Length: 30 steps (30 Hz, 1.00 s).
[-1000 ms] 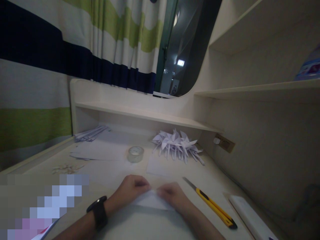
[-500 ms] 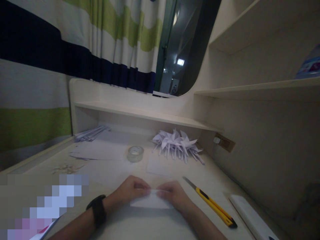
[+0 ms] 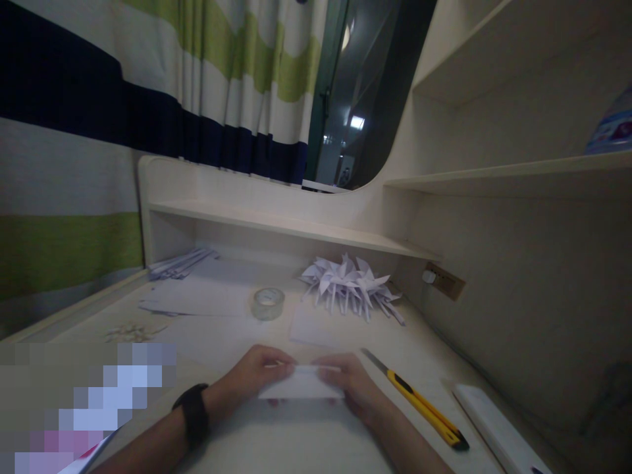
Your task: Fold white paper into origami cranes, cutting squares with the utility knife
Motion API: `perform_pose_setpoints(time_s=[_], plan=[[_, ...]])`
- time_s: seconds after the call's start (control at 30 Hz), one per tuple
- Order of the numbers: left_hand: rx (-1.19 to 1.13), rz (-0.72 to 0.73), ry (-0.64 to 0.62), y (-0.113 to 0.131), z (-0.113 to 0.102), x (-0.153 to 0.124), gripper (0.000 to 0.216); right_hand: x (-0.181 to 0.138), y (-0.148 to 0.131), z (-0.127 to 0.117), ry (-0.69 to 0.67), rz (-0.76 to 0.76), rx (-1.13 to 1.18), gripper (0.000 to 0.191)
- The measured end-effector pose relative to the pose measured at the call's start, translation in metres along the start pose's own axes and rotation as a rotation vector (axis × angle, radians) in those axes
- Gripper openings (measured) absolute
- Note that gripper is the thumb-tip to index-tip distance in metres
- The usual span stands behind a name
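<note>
A small folded piece of white paper [image 3: 302,384] lies between my two hands, low in the middle of the desk. My left hand [image 3: 254,376], with a black watch on its wrist, pinches the paper's left end with closed fingers. My right hand [image 3: 348,382] pinches its right end the same way. The paper looks like a narrow flat strip held just above the desk surface.
A yellow utility knife [image 3: 419,409] with its blade out lies right of my right hand. A white flat case [image 3: 498,431] lies further right. Behind are a roll of clear tape [image 3: 268,303], a heap of folded paper pinwheels [image 3: 351,284], loose white sheets [image 3: 197,299] and a shelf.
The paper has gone from a triangular shape to a narrower flat strip between my fingers. Both hands stay in the same place.
</note>
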State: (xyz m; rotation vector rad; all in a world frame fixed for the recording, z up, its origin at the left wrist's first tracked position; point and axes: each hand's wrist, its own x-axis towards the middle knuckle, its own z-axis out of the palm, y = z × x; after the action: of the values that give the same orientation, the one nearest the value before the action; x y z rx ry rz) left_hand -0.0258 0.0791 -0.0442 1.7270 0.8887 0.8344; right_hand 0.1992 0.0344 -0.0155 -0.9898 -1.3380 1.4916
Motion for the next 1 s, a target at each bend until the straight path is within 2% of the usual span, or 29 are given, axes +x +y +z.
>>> perform_pose_setpoints(time_s=[0.23, 0.33, 0.5, 0.73, 1.0], plan=[[-0.165, -0.092, 0.011, 0.012, 0.001, -0.008, 0.045, 0.003, 0.009, -0.004, 0.005, 0.007, 0.056, 0.038], [-0.202, -0.126, -0.038, 0.02, 0.002, -0.011, 0.047, 0.003, 0.009, -0.004, -0.021, -0.005, 0.064, 0.036], [-0.278, -0.114, -0.099, 0.033, 0.003, -0.014, 0.043, 0.003, 0.007, -0.003, -0.029, 0.007, 0.081, 0.037], [-0.285, -0.093, -0.09, 0.029, 0.003, -0.014, 0.045, 0.002, 0.006, -0.004, -0.011, -0.003, 0.107, 0.038], [-0.328, -0.093, -0.25, 0.045, -0.004, -0.019, 0.048, 0.002, 0.005, -0.01, -0.108, 0.024, 0.207, 0.034]])
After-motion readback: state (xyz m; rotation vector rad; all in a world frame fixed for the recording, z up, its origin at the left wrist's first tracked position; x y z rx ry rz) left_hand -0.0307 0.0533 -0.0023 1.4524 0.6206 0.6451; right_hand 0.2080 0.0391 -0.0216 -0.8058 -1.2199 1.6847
